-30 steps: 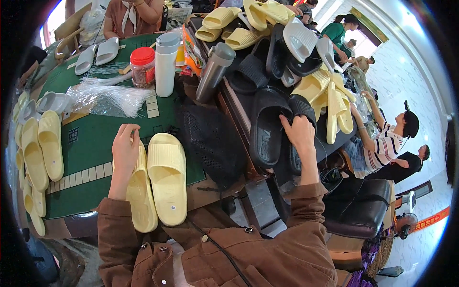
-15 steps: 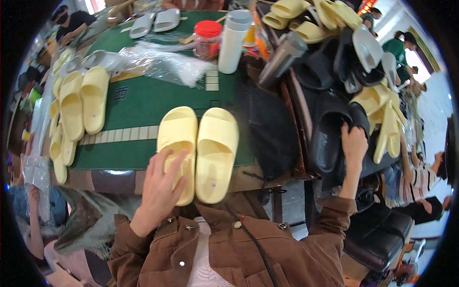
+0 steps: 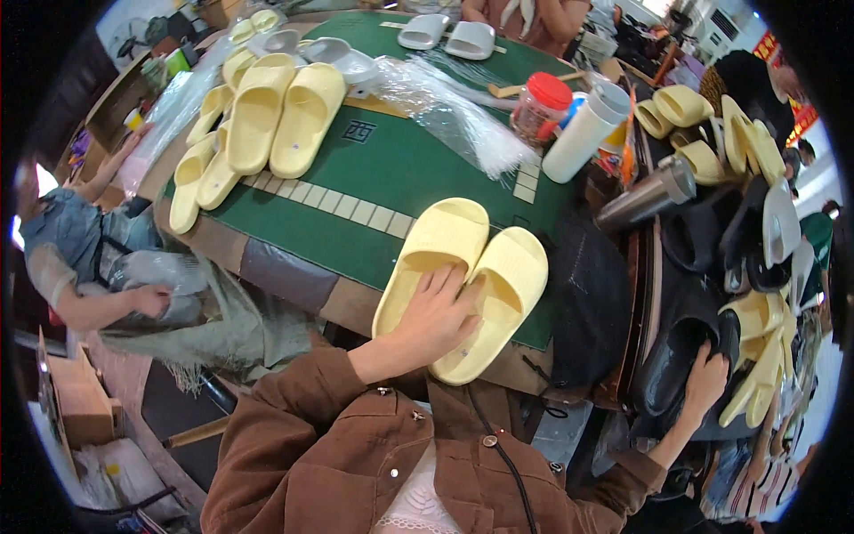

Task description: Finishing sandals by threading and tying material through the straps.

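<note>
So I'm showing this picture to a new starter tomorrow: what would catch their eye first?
Most likely the pair of pale yellow slides at the near edge of the green table, with the left hand resting across both heels. Next, the right hand on a black slide in the dark pile to the right, and the heap of yellow slides at the table's far left.

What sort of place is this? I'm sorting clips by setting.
Probably a small slipper packing or sorting workshop: pairs of yellow slippers on a green table, clear plastic bags, and a heap of black slippers beside it.
</note>
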Motion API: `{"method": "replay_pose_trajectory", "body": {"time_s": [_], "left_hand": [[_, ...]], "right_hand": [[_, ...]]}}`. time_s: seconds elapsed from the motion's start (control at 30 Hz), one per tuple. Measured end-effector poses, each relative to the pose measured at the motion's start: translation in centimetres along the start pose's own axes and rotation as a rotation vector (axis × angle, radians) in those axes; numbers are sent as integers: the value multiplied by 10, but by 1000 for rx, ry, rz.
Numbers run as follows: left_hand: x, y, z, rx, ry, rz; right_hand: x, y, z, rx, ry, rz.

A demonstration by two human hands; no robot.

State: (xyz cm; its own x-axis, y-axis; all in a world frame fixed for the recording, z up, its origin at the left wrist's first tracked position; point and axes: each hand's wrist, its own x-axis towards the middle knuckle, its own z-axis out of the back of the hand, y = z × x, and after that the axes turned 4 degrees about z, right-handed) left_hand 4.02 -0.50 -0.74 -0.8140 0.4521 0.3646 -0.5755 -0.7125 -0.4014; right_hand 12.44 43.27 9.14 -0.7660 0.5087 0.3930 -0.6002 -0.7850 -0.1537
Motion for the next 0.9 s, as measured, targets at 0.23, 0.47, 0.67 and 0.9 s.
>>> {"method": "replay_pose_trajectory", "body": {"time_s": [0.23, 0.47, 0.67, 0.9], "left_hand": [[-7, 52, 49, 41, -151, 150], [-10, 161, 115, 681, -398, 468], [-16, 264, 133, 706, -378, 591], [32, 323, 148, 721, -323, 572]], "right_hand": [[-1, 4, 9, 12, -18, 8], [-2, 4, 5, 6, -17, 20], [2, 5, 1, 2, -19, 35], [1, 5, 0, 3, -73, 36]]}}
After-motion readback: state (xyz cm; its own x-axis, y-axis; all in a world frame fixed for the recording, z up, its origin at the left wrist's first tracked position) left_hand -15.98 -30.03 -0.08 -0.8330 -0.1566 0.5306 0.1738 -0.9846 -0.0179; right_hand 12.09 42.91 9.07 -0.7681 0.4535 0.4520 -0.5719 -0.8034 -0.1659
